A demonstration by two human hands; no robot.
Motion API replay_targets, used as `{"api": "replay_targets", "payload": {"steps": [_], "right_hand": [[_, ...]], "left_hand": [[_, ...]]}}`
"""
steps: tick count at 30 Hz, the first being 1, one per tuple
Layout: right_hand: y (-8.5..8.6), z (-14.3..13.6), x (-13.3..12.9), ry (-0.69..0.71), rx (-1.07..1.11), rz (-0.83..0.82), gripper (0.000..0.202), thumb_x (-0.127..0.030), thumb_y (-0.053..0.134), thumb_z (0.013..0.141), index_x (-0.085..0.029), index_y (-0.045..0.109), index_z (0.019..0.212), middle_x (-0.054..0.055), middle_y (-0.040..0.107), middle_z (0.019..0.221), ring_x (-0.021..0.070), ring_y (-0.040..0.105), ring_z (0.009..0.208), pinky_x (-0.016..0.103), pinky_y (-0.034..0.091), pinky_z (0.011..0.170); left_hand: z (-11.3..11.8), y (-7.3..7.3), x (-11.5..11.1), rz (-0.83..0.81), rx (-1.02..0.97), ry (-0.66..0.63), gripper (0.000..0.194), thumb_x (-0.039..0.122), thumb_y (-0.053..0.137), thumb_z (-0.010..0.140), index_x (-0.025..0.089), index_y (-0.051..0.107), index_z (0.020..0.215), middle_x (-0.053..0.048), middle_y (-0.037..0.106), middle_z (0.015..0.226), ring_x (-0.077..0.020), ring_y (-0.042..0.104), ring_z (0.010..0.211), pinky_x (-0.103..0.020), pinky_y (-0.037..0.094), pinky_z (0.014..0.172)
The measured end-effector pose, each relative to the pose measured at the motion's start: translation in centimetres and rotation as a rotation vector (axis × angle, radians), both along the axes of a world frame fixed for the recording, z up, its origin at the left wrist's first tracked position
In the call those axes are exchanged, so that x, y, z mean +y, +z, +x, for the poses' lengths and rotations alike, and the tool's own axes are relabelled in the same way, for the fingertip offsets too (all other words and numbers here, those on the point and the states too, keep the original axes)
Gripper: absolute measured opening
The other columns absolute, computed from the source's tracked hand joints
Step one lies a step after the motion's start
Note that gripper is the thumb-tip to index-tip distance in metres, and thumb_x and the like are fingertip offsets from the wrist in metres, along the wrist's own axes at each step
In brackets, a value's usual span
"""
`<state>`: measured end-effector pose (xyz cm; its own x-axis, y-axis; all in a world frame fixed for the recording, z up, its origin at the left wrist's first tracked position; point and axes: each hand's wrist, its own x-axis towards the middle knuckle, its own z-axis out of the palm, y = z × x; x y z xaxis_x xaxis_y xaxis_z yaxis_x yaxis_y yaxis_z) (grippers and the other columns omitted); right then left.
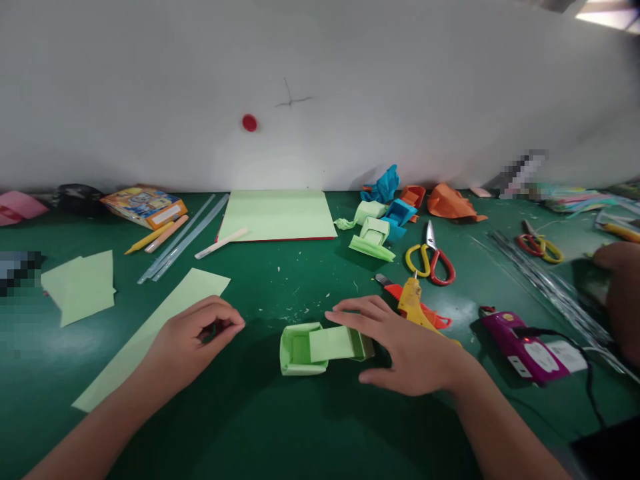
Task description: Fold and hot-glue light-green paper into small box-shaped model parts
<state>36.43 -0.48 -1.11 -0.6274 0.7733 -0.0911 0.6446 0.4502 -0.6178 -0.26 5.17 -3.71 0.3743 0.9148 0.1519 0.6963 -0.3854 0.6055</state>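
Note:
A folded light-green paper piece (299, 352) lies on the green table (240, 433), with an open box shape at its left and a flat strip reaching to a second folded part at its right. My right hand (405, 343) is open over that right end, fingers and thumb spread around it; whether they touch it I cannot tell. My left hand (195, 347) hovers to the left, apart from the paper piece, with thumb and forefinger tips pinched together and nothing visible in them. Beneath my left forearm, a long green paper strip (170, 327) lies diagonally.
A yellow glue gun (412, 300) and an orange-red cutter (393, 289) lie beyond my right hand, near scissors (430, 257). Folded paper pieces (375, 231), a green sheet (280, 213) and glue sticks (185, 243) lie farther back. At right are a purple device (520, 347) and another person's arm (623, 300).

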Motion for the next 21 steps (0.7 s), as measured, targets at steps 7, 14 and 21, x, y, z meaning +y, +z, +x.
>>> {"api": "replay_targets", "payload": {"steps": [7,14,21], "right_hand": [[-0.3,0.1,0.1,-0.131,0.340,0.276,0.017,-0.030,0.072,0.094,-0.027,0.064,0.108,0.007,0.059,0.127,0.0227,0.056,0.119,0.042,0.044,0.106],[-0.5,-0.7,0.2,-0.173,0.426,0.215,0.012,-0.025,0.067,0.098,-0.024,0.058,0.090,0.002,0.060,0.108,0.0164,0.058,0.102,0.032,0.046,0.091],[-0.7,-1.2,-0.1,-0.169,0.459,0.056,0.009,-0.023,0.055,0.104,-0.024,0.052,0.096,0.004,0.053,0.108,0.0186,0.053,0.107,0.034,0.044,0.093]], "left_hand": [[0.1,0.3,0.2,0.006,-0.008,-0.008,0.025,0.046,0.057,0.094,0.025,0.068,0.087,0.001,0.068,0.088,-0.0142,0.062,0.075,-0.022,0.046,0.066],[0.1,0.5,-0.1,0.016,0.026,-0.071,0.029,0.041,0.047,0.099,0.023,0.062,0.082,0.002,0.062,0.076,-0.0139,0.057,0.068,-0.024,0.044,0.064],[0.4,-0.1,-0.1,-0.015,0.031,0.009,0.025,0.045,0.055,0.094,0.024,0.067,0.086,0.001,0.067,0.081,-0.0148,0.059,0.068,-0.024,0.044,0.062]]}}
